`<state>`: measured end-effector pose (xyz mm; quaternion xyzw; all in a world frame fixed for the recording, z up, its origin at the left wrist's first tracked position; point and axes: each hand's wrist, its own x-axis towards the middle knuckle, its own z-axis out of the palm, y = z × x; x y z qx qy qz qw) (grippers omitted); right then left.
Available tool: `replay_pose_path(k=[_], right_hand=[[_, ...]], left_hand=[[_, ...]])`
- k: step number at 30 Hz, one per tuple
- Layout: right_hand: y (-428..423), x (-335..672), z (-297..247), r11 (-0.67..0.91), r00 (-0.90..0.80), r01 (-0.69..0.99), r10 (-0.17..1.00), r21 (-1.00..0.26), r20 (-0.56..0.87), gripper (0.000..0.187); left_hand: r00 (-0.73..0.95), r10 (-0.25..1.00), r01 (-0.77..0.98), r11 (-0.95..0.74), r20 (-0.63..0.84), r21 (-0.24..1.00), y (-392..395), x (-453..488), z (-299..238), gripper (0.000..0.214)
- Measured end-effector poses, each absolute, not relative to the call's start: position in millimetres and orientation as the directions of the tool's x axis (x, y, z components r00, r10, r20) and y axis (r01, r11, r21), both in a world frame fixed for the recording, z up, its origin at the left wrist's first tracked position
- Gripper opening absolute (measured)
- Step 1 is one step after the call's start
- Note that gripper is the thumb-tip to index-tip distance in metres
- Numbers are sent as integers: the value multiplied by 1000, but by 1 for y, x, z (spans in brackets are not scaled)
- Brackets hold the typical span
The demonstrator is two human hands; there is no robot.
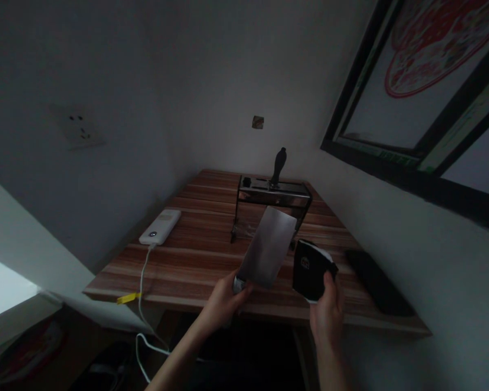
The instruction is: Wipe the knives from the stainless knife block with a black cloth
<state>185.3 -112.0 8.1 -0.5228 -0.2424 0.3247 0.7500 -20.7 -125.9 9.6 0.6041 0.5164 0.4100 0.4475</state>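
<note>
My left hand (224, 301) is closed around the handle of a cleaver (269, 247), whose broad metal blade points up and away over the table. My right hand (328, 312) grips a black flat piece with white edges and a small pale logo (309, 271); its exact kind is not clear. The two held things are apart. Just beyond the blade stands a metal knife rack (273, 190), with a black-handled tool (280, 165) upright in its top slot.
The wood-grain table (204, 255) reaches to the walls. At its left lies a white power bank (161, 227) with a white cable (143, 277) hanging over the front edge, bearing a yellow tag (127, 298). A dark flat object (378, 282) lies at the right edge.
</note>
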Motion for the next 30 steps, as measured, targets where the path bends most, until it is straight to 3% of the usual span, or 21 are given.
replay_pose_path(k=[4,9,15,21,26,30], right_hand=[[-139,172,-10,131,645,-346,753,-929,-133,57],[-148,153,-20,126,576,-322,813,-938,-89,56],[-154,139,-26,109,562,-308,823,-945,-88,52],[-151,129,-20,59,528,-334,838,-941,-135,38],[-142,116,-9,85,373,-555,914,-827,-156,34],[-138,117,-5,129,388,-586,912,-800,-137,32]], left_hand=[[157,988,126,-5,-15,992,-129,-19,7,29],[89,996,189,-24,7,982,-133,-13,14,34],[87,984,310,-173,153,935,-137,-9,27,35],[83,987,604,-157,135,782,-147,2,23,26],[248,943,699,-334,224,632,-155,15,25,17],[260,950,750,-312,175,582,-158,22,27,22]])
